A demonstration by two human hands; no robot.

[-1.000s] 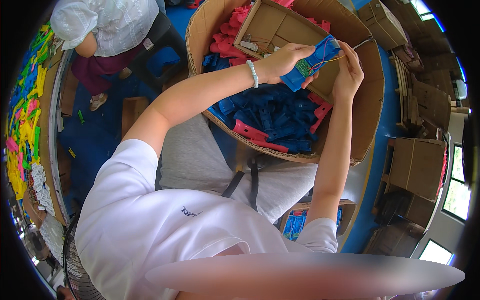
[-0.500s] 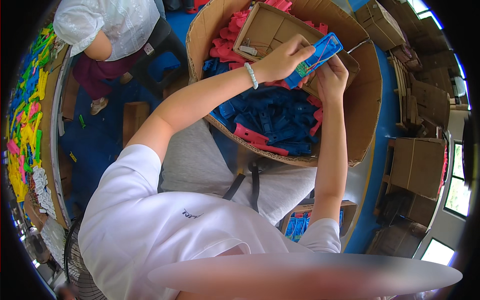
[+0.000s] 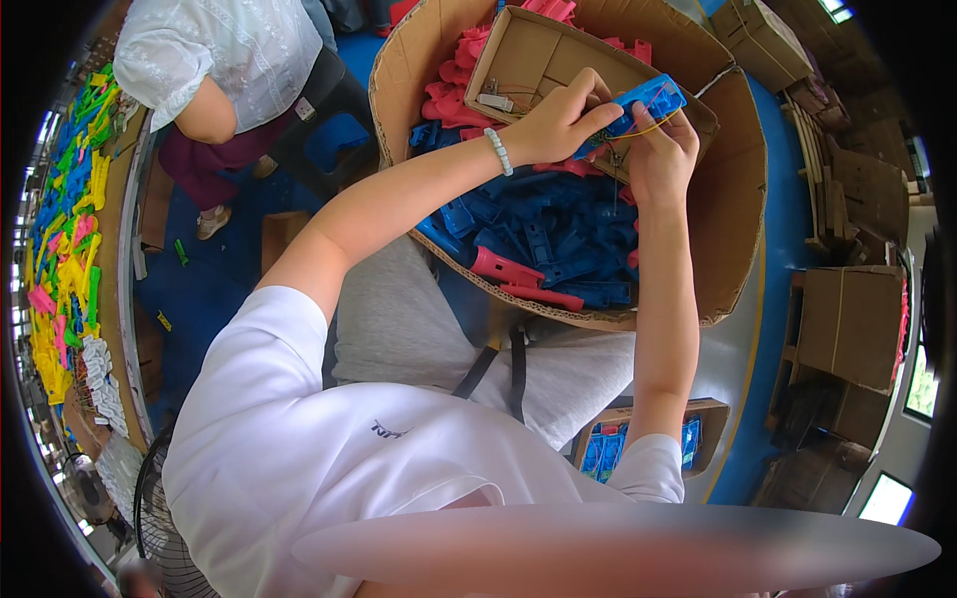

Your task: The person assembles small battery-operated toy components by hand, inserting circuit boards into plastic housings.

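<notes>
Head view: left grip [image 3: 560, 124] clamps a blue casing [image 3: 660, 93] resting against right grip [image 3: 663, 162], whose closure's unclear.

A blue plastic housing [image 3: 650, 100], strung with thin red and yellow wires [image 3: 654, 127], slants between the left hand [image 3: 560, 122] and right hand [image 3: 662, 164].

you're in a white short-sleeved shirt [image 3: 299, 439], loose sleeves [image 3: 289, 324], round neckline [image 3: 469, 491], small dark mark [image 3: 389, 431] on its front. light grey trousers [image 3: 399, 309], two flat black straps [image 3: 517, 374] over them. pale beaded bracelet [image 3: 497, 151] around your left wrist [image 3: 514, 143].
</notes>
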